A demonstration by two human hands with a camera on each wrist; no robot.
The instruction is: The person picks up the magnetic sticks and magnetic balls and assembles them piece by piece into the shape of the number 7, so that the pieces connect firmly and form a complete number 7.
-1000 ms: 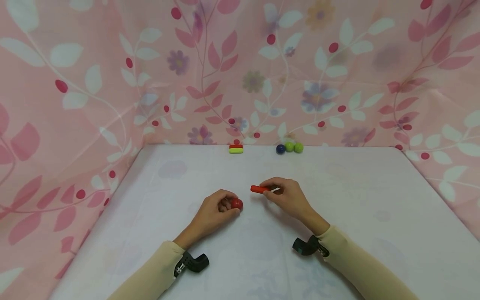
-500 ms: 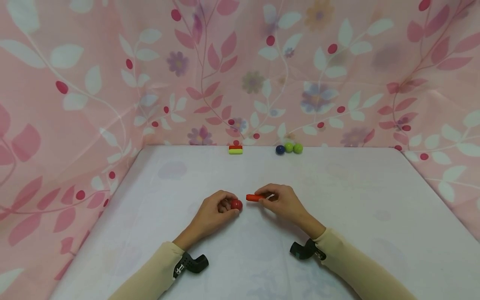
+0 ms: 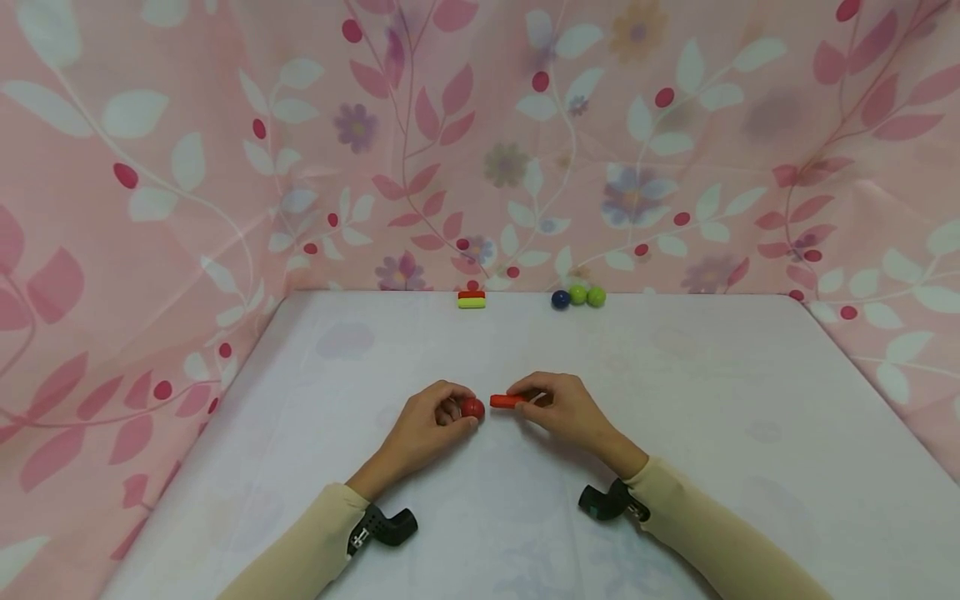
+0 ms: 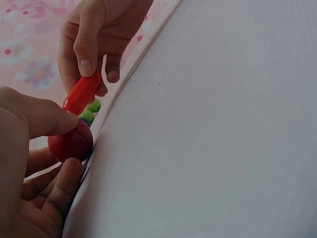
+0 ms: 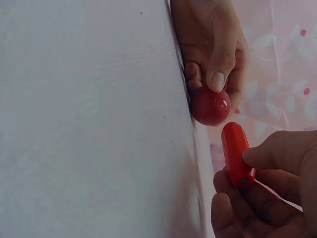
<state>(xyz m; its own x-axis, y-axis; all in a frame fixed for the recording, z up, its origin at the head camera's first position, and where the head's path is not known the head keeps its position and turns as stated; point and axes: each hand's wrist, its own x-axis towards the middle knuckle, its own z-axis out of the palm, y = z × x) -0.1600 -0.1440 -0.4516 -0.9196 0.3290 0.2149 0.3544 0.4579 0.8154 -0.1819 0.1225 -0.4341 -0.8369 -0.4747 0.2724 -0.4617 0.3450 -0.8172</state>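
The left hand [image 3: 431,422] grasps a glossy, round red ball [image 3: 473,408] between thumb and fingers; a thin seam line crosses its surface in the left wrist view. The right hand [image 3: 567,408] pinches a red, faceted, smooth-looking stick [image 3: 506,401] between thumb and fingers, one end pointing at the ball. Ball and stick are just beside each other, with a narrow gap between them, over the middle of the desk [image 3: 675,400], which is covered in white cloth with a faint pattern. A small grey spot shows on the stick's near end in the right wrist view. Whether the ball touches the cloth, I cannot tell.

Along the desk's far edge, a short yellow-green bar [image 3: 472,304] lies directly in front of a red bar [image 3: 472,294]. To their right, a shiny dark blue ball [image 3: 560,299] sits beside two light green balls [image 3: 587,296], all resting on the cloth.
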